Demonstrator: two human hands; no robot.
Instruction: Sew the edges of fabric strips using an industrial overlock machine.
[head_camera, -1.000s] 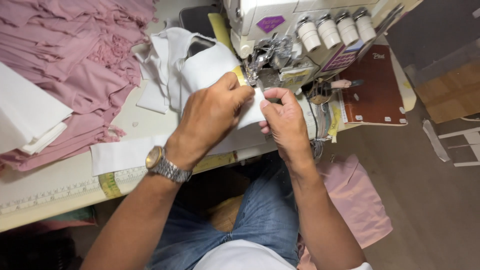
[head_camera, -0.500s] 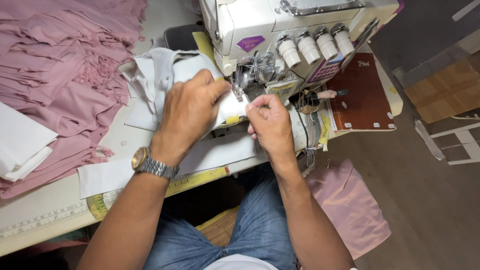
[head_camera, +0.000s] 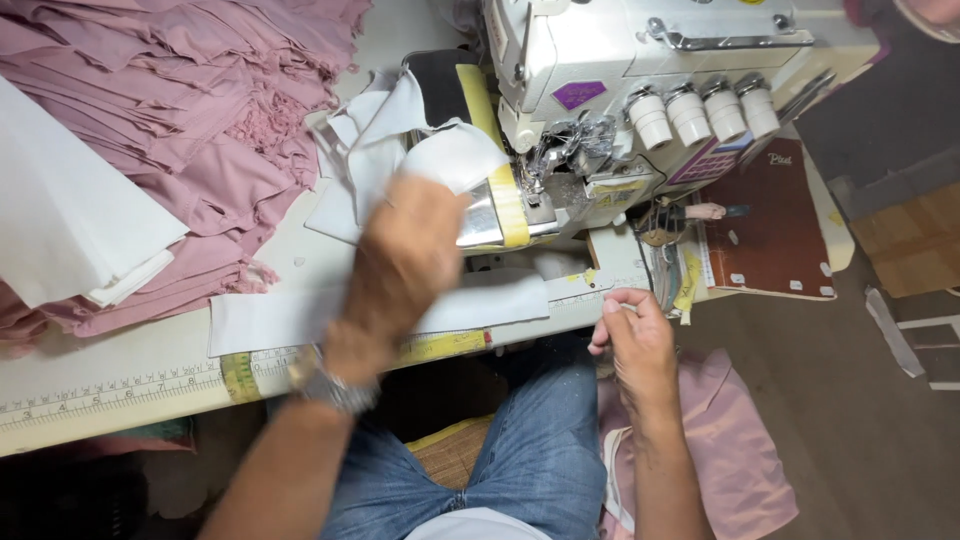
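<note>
My left hand (head_camera: 400, 262) is a motion blur over the white fabric pieces (head_camera: 440, 160) lying just left of the presser foot of the white overlock sewing machine (head_camera: 640, 60). Whether it grips the cloth is hidden by the blur. A metal watch (head_camera: 335, 385) is on that wrist. My right hand (head_camera: 635, 335) is down at the table's front edge, away from the needle, with its fingers curled and nothing visible in them. A long white fabric strip (head_camera: 510, 298) lies flat on the table (head_camera: 140, 345) between my hands.
A heap of pink ruffled fabric (head_camera: 190, 120) fills the back left, with a folded white stack (head_camera: 60, 210) beside it. A measuring tape strip (head_camera: 110, 390) runs along the table edge. A brown mat (head_camera: 770, 230) lies right of the machine. Pink cloth (head_camera: 720, 450) hangs by my right knee.
My right hand has left the needle area and dropped to the table's front edge. My left hand has pulled back and left from the presser foot, moving fast. The view has shifted.
</note>
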